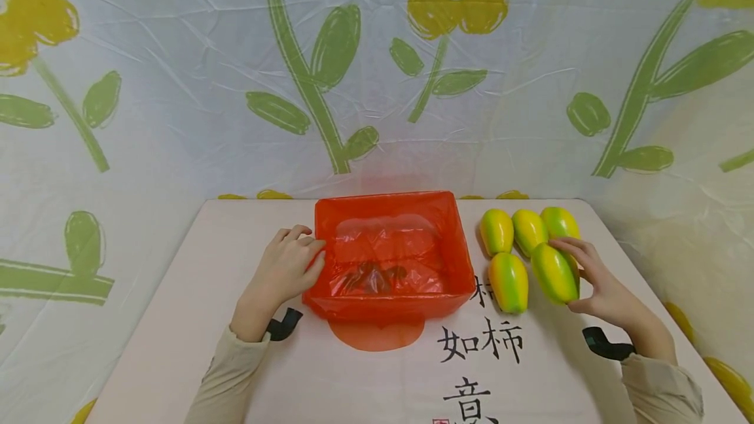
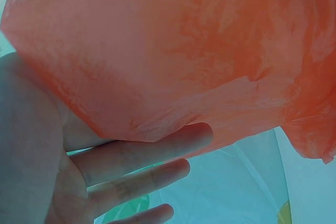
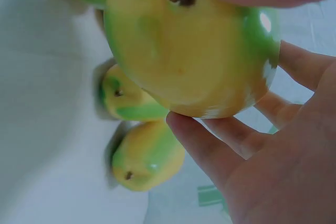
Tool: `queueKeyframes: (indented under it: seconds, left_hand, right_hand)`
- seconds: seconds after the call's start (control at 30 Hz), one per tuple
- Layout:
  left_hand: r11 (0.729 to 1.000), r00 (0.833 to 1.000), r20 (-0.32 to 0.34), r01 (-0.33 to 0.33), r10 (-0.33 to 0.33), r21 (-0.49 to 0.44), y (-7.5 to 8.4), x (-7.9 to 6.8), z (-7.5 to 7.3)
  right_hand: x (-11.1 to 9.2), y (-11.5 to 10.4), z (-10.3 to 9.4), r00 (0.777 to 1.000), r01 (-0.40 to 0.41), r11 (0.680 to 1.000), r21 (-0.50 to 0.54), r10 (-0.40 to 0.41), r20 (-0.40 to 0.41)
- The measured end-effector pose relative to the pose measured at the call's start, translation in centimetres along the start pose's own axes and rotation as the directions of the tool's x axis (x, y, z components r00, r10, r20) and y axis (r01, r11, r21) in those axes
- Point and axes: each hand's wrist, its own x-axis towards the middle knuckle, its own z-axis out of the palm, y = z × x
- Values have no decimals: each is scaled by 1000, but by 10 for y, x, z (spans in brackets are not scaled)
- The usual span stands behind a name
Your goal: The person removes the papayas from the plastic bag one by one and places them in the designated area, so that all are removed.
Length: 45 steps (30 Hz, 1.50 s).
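Observation:
A yellow-green papaya [image 1: 555, 273] is in my right hand [image 1: 601, 283], the thumb at its near end and fingers around its far side. In the right wrist view the held papaya [image 3: 189, 56] shows its brown stem end, the fingertips touching its skin. My left hand [image 1: 288, 267] is at the left side of a translucent red plastic box [image 1: 389, 309], fingertips at its wall. Seen from the left wrist, the fingers [image 2: 142, 153] are extended along the red plastic [image 2: 157, 66]. A dark shape shows at the box's bottom, under shiny creases.
Several more papayas sit right of the box, one papaya [image 1: 508, 282] nearest me and another papaya [image 1: 497, 231] behind it. The pale table cover [image 1: 377, 385] carries black printed characters and an orange shape. A flower-printed sheet [image 1: 377, 149] hangs behind and at the sides.

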Motion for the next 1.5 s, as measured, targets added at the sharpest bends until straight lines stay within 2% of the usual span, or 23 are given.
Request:
queueKeyframes:
  seconds: [0.13,0.37,0.47,0.97,1.5]
  left_hand:
    - [1000,1000,4,2,-2,2,0,0,0]
    - [1000,1000,5,9,-9,-2,1,-1,0]
    - [1000,1000,0,2,-2,-3,0,0,0]
    - [1000,1000,1,2,-2,-3,1,0,2]
    - [1000,1000,-18,-9,9,0,-2,-1,4]
  right_hand:
    - [-4,6,4,1000,-16,999,29,15,5]
    - [-10,14,10,999,-32,999,-4,32,4]
    - [-11,18,13,999,-38,999,25,37,11]
    - [-9,26,25,996,-74,994,75,71,49]
    - [-11,35,28,996,-34,997,72,28,83]
